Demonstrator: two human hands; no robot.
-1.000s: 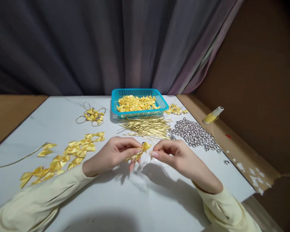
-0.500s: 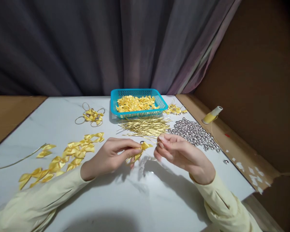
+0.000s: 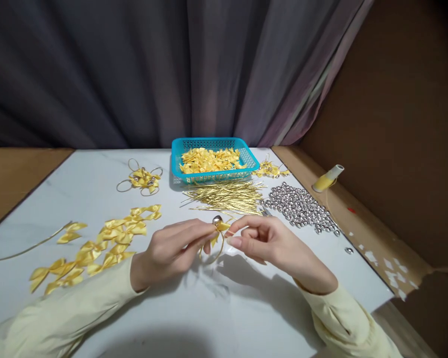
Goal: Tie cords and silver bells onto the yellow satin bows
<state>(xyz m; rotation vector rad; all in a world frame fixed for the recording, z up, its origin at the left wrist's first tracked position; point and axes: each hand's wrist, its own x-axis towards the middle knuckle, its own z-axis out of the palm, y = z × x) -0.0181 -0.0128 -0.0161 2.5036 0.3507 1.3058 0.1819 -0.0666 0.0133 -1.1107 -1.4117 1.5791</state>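
Pinched in the fingers of my left hand (image 3: 177,248) is a yellow ribbon bow (image 3: 223,226) with a round silver bell (image 3: 217,220) at its top. A gold wire loop (image 3: 221,251) hangs below it. From the right, my right hand (image 3: 272,246) has its thumb and forefinger close together at the bow's right edge. What lies between those two fingertips is too small to make out. Part of the bow is hidden behind my left fingers. Behind my hands lies a pile of gold wire ties (image 3: 227,195).
A blue basket (image 3: 177,161) of yellow bows stands at the back. Loose bows (image 3: 89,252) and a looped ornament (image 3: 144,179) lie left. Silver bells (image 3: 300,205) spread right, beside another yellow bunch (image 3: 271,169). A yellow thread spool (image 3: 326,179) stands on the cardboard.
My right hand has moved left and down, up to the bow. The bow has turned in my left hand, so the bell and the wire loop show more fully.
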